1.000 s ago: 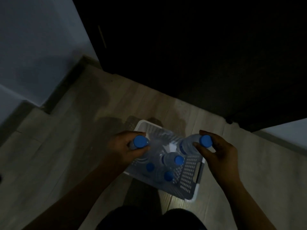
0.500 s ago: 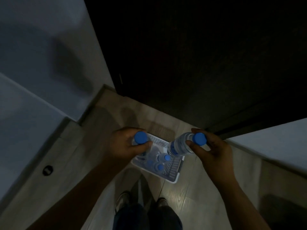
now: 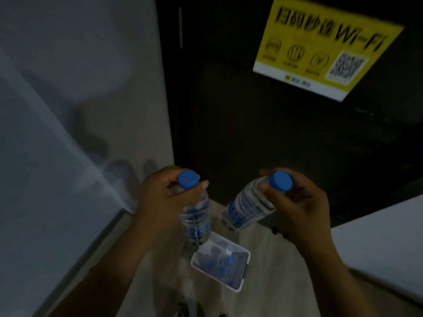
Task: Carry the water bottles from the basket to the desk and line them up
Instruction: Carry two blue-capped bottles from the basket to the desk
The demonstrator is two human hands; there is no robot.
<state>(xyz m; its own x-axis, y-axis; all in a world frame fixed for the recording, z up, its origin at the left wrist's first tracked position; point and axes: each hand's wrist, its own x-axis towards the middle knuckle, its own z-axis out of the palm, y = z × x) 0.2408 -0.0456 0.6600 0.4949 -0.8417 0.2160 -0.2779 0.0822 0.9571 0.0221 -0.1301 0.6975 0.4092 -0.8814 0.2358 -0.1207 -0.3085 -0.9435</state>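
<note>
The room is dim. My left hand point(image 3: 164, 197) grips the neck of a clear water bottle point(image 3: 197, 216) with a blue cap; it hangs almost upright. In my right hand point(image 3: 297, 202) a second blue-capped bottle point(image 3: 247, 207) is held by its neck and tilts down to the left. Both bottles are well above the white perforated basket point(image 3: 240, 282) on the floor below. Three blue caps of other bottles point(image 3: 223, 264) show inside the basket. No desk is visible.
A dark door point(image 3: 263, 133) fills the upper middle and carries a yellow Wi-Fi sign point(image 3: 320, 46). A pale wall point(image 3: 80, 110) runs along the left, with a skirting board at its foot. A white surface point(image 3: 377, 248) juts in at the right. The floor is light wood.
Both hands have lifted their bottles out of the basket and raised them. The view has risen, so the basket looks smaller and lower, and the yellow sign has come into view.
</note>
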